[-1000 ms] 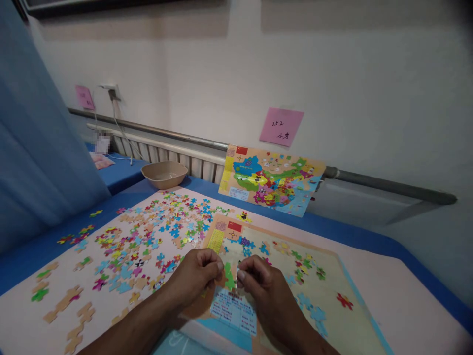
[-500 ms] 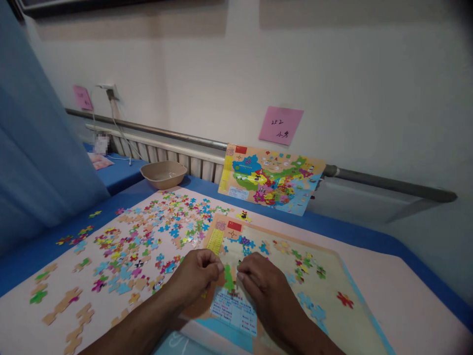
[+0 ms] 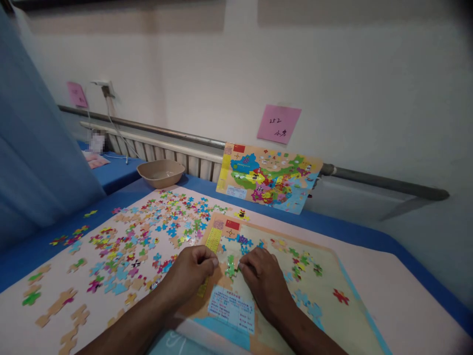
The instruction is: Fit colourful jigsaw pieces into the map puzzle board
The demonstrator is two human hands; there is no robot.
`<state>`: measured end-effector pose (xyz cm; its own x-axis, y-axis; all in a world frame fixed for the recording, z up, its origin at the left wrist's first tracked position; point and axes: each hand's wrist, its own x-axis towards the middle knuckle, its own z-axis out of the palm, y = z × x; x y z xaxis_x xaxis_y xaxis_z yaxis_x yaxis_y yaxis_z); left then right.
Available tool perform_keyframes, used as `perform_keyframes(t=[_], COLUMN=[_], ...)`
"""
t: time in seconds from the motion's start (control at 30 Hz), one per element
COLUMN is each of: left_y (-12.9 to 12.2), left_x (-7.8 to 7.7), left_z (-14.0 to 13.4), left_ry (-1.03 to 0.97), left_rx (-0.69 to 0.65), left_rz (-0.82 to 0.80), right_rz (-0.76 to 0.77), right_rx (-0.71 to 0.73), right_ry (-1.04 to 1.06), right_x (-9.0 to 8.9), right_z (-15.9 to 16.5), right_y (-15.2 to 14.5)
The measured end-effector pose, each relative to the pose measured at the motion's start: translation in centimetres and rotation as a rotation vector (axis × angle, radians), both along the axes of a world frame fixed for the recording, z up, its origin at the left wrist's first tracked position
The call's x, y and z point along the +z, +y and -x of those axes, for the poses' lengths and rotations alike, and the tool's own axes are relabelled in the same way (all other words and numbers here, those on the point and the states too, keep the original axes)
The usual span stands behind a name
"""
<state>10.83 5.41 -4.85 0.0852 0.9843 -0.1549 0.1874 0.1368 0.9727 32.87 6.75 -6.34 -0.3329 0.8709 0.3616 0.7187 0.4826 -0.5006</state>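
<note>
My left hand [image 3: 197, 271] is closed, thumb and forefinger pinched together, above the left side of the puzzle board [image 3: 281, 320]. Whether a small thing sits in that pinch I cannot make out. Across from it, my right hand [image 3: 263, 278] has its fingertips closed at the right edge of a green puzzle piece [image 3: 231, 266], which shows between the two hands. Blue and purple joined pieces [image 3: 243, 240] lie just beyond on the board. Below the green piece is a printed text panel [image 3: 231, 308]. The right fingers partly cover the pieces behind them.
Many loose puzzle pieces [image 3: 125, 246] spread over the pale sheet on the left. A colourful map picture [image 3: 269, 177] leans against the wall rail [image 3: 384, 183]. A beige basin [image 3: 161, 173] stands at the back. A red piece [image 3: 340, 297] lies on the board's right side.
The green piece has shifted slightly away from me, and more of its surface shows. My left hand has drawn a little left, away from it. The right hand stays beside it.
</note>
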Motion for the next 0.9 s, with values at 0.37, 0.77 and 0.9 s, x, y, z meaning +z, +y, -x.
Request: perform_keyframes(t=[0.37,0.77,0.9], left_y=[0.13,0.06,0.16], left_x=[-0.13,-0.05,-0.17], left_z=[0.09,0.1,0.09], left_ry=[0.038,0.033,0.032], left_rx=[-0.008,-0.006,-0.007], left_rz=[-0.009,-0.001,-0.003], right_rz=[-0.001,0.031,0.031], right_rx=[0.005,-0.002,0.003], right_ry=[-0.034,-0.018,-0.047], right_x=[-0.35,0.17,0.06], right_z=[0.13,0.0,0.04], right_y=[0.17,-0.03,-0.19])
